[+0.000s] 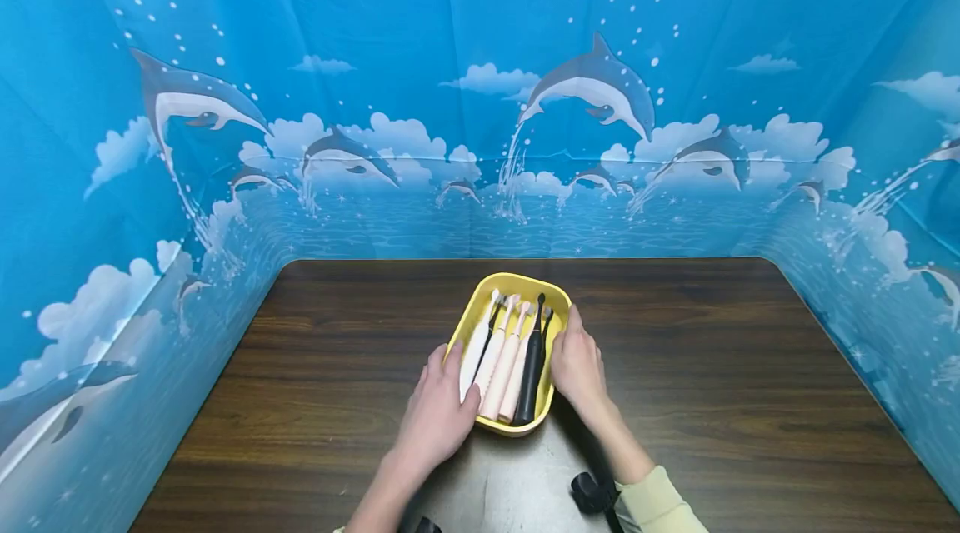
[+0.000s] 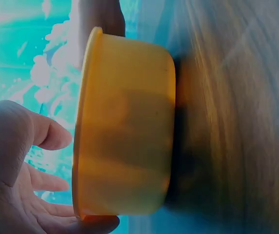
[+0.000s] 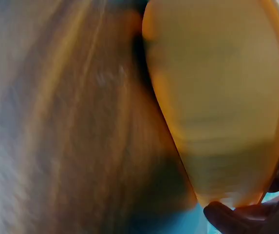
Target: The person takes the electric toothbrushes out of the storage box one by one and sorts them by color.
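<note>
A yellow plastic tub with rounded corners sits between my two hands above the dark wooden table. Inside lie several electric toothbrushes side by side, heads toward the far end: a white toothbrush, pink toothbrushes and a black toothbrush, with slimmer dark ones partly hidden among them. My left hand holds the near left side, its thumb at the rim. My right hand grips the right side. In both wrist views the tub's outer wall shows close up; whether its base touches the table I cannot tell.
The wood-grain table extends on all sides of the tub. A blue cloth printed with dolphins hangs along the back and both sides. A black wrist device sits on my right forearm near a pale sleeve.
</note>
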Demonstrator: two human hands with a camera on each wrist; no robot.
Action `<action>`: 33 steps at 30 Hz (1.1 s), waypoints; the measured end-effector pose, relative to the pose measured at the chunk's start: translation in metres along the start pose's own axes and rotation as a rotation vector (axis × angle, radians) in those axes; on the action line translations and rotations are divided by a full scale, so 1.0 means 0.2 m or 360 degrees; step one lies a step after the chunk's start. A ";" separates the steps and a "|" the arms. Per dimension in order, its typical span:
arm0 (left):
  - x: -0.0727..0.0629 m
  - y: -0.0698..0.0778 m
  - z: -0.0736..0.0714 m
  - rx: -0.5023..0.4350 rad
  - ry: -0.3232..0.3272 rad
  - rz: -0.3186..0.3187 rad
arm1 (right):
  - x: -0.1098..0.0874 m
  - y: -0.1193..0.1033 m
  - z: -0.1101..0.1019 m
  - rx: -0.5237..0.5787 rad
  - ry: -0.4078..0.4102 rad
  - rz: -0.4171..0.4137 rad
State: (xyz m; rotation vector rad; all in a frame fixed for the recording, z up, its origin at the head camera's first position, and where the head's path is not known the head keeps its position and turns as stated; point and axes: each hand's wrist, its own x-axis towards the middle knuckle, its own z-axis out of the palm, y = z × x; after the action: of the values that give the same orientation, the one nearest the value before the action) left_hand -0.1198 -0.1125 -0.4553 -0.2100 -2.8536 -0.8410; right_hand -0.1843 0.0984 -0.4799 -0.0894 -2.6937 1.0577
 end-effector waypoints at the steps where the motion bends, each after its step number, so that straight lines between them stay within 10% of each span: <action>1: -0.01 0.01 0.00 -0.0014 0.0002 0.0003 | 0.01 0.01 0.00 0.0013 0.0011 -0.0005; 19: -0.19 0.18 0.04 -0.0242 -0.0182 0.0073 | 0.11 0.07 -0.07 0.0034 -0.0128 0.0053; 27: -0.16 0.12 0.06 0.0040 -0.0193 0.0252 | 0.06 -0.04 -0.08 0.0038 0.0079 -0.0300; 33: -0.15 0.09 0.08 0.0161 -0.0129 0.0278 | 0.08 -0.16 -0.03 0.0022 -0.0115 -0.0260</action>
State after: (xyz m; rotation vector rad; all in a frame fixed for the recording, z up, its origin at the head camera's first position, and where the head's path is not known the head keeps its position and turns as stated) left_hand -0.0892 -0.0912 -0.4658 -0.4827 -2.8894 -0.6667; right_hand -0.1967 0.0816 -0.4505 0.1713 -2.7018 1.0487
